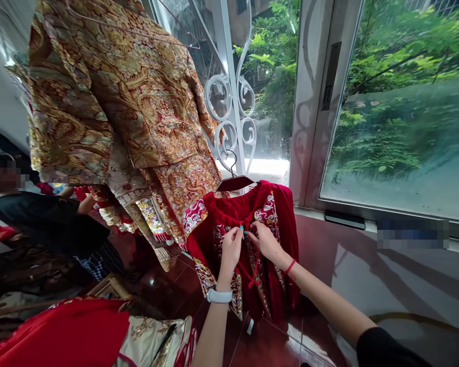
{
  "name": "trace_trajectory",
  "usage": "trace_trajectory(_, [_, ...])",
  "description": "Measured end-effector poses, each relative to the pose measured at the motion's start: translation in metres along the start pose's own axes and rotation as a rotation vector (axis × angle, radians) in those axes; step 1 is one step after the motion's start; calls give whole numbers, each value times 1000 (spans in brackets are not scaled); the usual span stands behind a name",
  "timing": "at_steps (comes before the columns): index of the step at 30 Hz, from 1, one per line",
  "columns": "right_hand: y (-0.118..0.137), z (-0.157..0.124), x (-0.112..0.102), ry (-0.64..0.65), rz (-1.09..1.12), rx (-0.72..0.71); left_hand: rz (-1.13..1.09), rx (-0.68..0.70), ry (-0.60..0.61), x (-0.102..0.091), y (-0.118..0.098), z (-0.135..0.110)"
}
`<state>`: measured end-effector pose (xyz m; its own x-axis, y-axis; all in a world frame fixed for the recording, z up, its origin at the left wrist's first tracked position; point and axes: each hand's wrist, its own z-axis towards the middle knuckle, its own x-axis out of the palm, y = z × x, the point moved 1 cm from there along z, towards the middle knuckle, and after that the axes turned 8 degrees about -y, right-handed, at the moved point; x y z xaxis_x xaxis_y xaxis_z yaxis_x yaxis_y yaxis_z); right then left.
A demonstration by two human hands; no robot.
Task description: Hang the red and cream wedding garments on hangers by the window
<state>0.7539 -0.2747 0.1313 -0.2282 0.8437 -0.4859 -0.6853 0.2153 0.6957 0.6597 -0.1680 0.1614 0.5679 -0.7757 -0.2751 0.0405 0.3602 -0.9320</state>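
A red velvet garment [285, 219] with silver and gold embroidered panels hangs in front of me from a dark hanger [235, 183]. Its gathered waistband or neckline is at the top. My left hand [231, 248] is closed in a pinch at the front middle of the gathered edge. Right beside it, the fingers of my right hand [266, 240] pinch at the same spot, fingertips almost touching. A red drawstring [256, 267] with small tassel ends dangles below the fingers. The bit between the fingertips is mostly hidden.
Gold embroidered jackets [145, 102] hang at the left, by a white scrolled window grille [222, 97]. Window panes [398, 117] stand to the right. Red cloth [69, 331] and a cream embroidered piece [149, 336] lie at lower left. A person [49, 224] in dark clothing is at far left.
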Motion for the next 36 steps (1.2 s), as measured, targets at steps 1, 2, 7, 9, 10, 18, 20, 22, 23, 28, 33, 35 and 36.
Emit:
trace_trajectory(1, [4, 3, 9, -55, -43, 5, -20, -14, -30, 1, 2, -1])
trace_trajectory(2, [7, 7, 15, -75, -64, 8, -38, -23, -55, 1, 4, -2])
trace_trajectory(7, [24, 24, -25, 93, 23, -7, -141, -91, -109, -23, -3, -10])
trace_trajectory(9, [34, 27, -53, 170, 86, -22, -221, -139, -117, -40, -11, -14])
trace_trajectory(10, [38, 27, -65, 199, 107, -26, -258, -153, -119, -47, -15, -16])
trace_trajectory(18, [31, 6, -77, 329, 308, 116, -484, -316, -26, -58, -8, -35])
trace_trajectory(20, [30, 5, -79, 340, 436, 176, -602, -371, 83, -60, -12, -36])
trace_trajectory(22, [33, 4, -87, 330, 418, 123, -733, -422, 179, -65, -21, -37])
trace_trajectory(23, [35, 3, -91, 334, 364, 67, -783, -431, 197, -66, -25, -38])
trace_trajectory(28, [36, -7, -96, 195, -127, -22, -787, -355, 173, -64, -32, -36])
trace_trajectory(33, [42, 4, -63, -442, -86, -2, -686, -219, 139, -54, -25, -26])
trace_trajectory(35, [47, 17, -52, -463, 144, -17, -569, -132, 112, -50, -28, -17])
trace_trajectory(36, [50, 24, -48, -366, 253, -32, -495, -80, 98, -48, -30, -11])
